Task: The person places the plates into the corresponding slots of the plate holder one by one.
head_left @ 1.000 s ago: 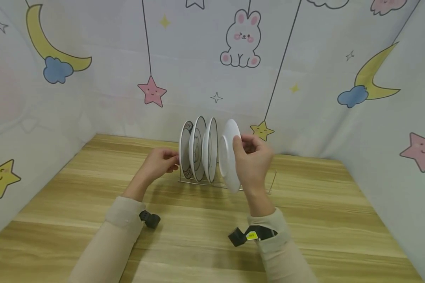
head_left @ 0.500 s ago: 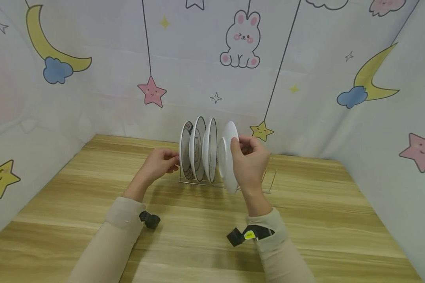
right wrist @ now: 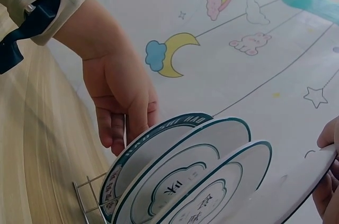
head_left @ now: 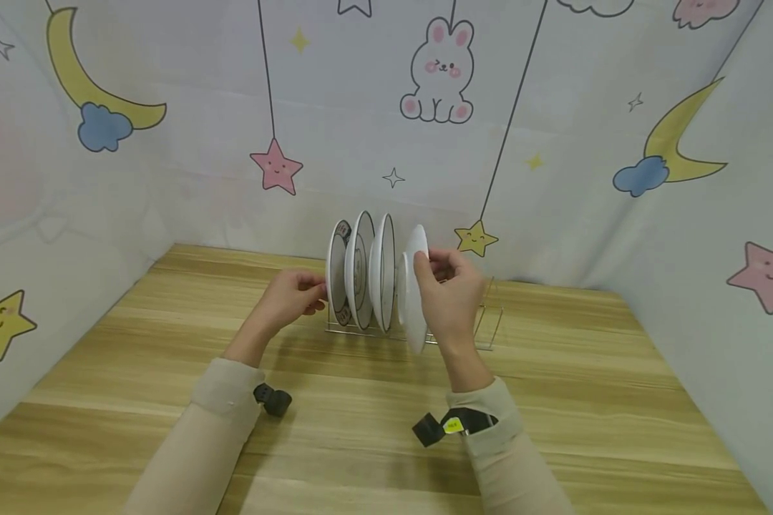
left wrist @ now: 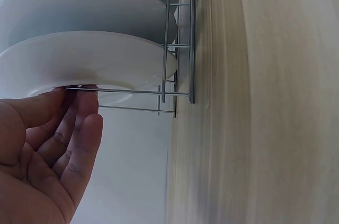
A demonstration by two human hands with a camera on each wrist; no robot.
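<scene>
right hand (head_left: pixel 452 292) has shifted slightly left over the last second, bringing its white plate (head_left: pixel 415 315) a bit lower and turning it more edge-on. left hand (head_left: pixel 290 295) and the three racked plates look unchanged. right grip: pinching the white plate by its right edge, thumb on the underside, fingertips behind. plate is upright, foot ring facing left, just right of the third racked plate (head_left: pixel 387 275) with a gap between; lower edge overlaps the rack's front rail in the head view, can't tell if it's seated. left grip: thumb and forefinger pinching the end wire of the wire dish rack (left wrist: pixel 192 33), right by the leftmost plate (head_left: pixel 337 275); can't tell if fingers also touch that plate. middle plate (head_left: pixel 361 286) stands between the other two, all three on edge. teal rims on them, dark characters at center on two, lettering round the leftmost one's rim. rack sits on a wood-grain tabletop (head_left: pixel 335 450), printed cloth backdrop (head_left: pixel 200 64) behind, rabbit and stars on it.
</scene>
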